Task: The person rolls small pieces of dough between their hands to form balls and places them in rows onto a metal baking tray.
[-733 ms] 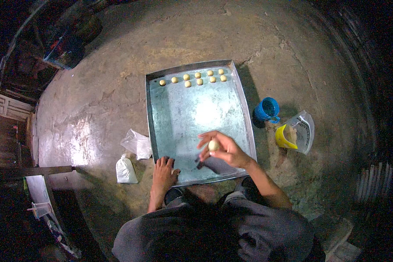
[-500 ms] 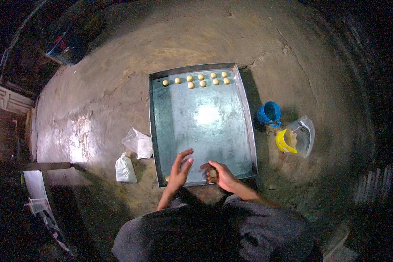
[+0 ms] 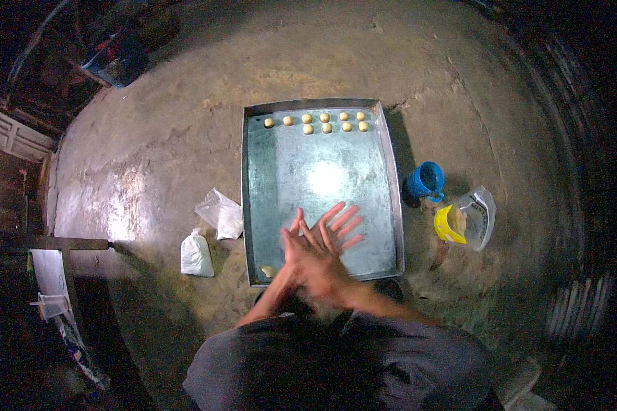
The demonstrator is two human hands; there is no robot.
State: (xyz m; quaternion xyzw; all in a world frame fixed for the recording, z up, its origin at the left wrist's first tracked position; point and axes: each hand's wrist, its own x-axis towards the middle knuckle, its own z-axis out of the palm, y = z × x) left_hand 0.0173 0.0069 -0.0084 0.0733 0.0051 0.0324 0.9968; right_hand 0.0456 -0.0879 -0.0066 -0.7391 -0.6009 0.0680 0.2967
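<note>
My two hands are pressed palm to palm over the near part of a metal baking tray (image 3: 274, 205), blurred by motion. My right hand (image 3: 321, 272) lies across my left hand (image 3: 336, 225), whose fingers stretch out spread toward the far right. A dough ball that showed in my right hand half a second ago is hidden between the palms. Along the tray's far edge sit small pale dough balls (image 3: 327, 128) in two rows, the nearer row shorter. One loose lump of dough (image 3: 267, 272) lies in the near left corner, beside my left forearm.
Right of the tray stand a blue mug (image 3: 428, 177) and a clear plastic bag with a yellow band (image 3: 451, 225). To its left, a white tied bag (image 3: 196, 253) and a clear bag with white contents (image 3: 226, 218) rest on the concrete floor. A bluish bucket (image 3: 120, 61) is far left.
My hands, apart before, have come together, and the dough ball in my right hand has gone from sight between them. The view has shifted slightly, uncovering the lump in the corner.
</note>
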